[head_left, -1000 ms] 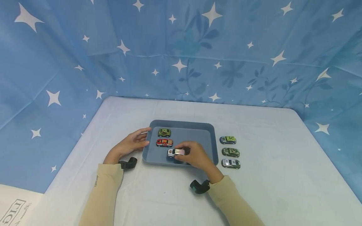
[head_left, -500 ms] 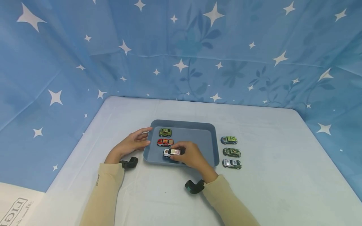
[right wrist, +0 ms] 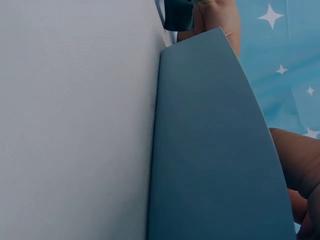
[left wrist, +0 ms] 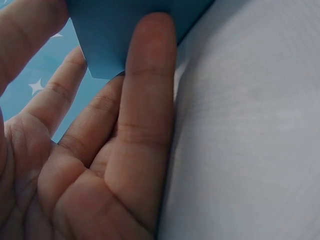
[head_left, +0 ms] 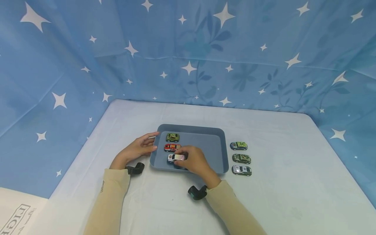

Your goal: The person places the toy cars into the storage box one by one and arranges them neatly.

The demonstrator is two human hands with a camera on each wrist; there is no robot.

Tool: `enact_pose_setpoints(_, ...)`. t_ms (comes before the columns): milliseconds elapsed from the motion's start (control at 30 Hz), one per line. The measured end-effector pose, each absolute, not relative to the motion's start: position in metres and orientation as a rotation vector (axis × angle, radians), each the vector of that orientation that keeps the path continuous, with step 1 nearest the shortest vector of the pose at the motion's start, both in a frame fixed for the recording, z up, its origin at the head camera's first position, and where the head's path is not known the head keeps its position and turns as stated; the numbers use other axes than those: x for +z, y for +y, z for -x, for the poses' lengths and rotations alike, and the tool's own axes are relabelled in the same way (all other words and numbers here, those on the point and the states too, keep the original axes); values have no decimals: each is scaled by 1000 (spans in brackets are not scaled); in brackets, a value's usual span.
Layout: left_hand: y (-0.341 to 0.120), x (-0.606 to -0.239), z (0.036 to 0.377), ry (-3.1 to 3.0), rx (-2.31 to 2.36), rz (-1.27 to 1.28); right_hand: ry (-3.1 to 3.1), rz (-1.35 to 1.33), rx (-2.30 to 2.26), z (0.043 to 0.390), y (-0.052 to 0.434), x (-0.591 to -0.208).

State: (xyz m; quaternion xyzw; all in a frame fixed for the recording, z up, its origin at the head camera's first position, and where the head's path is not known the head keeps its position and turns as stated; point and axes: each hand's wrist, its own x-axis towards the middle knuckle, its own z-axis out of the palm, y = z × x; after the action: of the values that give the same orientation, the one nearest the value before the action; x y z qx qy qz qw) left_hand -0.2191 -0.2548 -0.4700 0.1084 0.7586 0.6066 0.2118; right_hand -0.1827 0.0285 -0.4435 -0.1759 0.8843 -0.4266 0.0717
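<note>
My right hand (head_left: 195, 160) pinches a white toy car (head_left: 176, 158) with a checkered rear, low in the front left part of the grey-blue tray (head_left: 205, 147). Behind it in the tray stand a red toy car (head_left: 171, 147) and a green camouflage toy car (head_left: 172, 137). My left hand (head_left: 135, 150) touches the tray's left side; in the left wrist view its extended fingers (left wrist: 150, 75) lie against the outer wall. The right wrist view shows the tray's front wall (right wrist: 210, 145) with part of my right hand (right wrist: 300, 160) behind it; the wall hides the white car there.
Right of the tray, a blue-green toy car (head_left: 238, 146), a camouflage toy car (head_left: 241, 158) and a silver toy car (head_left: 242, 170) form a column on the white-covered table (head_left: 279, 179). A blue star-patterned curtain (head_left: 147, 78) hangs behind.
My right hand has carried the white toy car leftward inside the tray, to just in front of the red one. My left hand keeps its place at the tray's left side.
</note>
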Motion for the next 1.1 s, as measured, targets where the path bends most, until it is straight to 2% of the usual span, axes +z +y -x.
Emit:
enact_pose_setpoints(400,-257,-468,217,2130,1667,-313,2720,638,-1182,184,17,-444)
enact_pose_setpoints(1100,-255,-470,219,2095,1694,-295,2861,656,-952,185,0,-447)
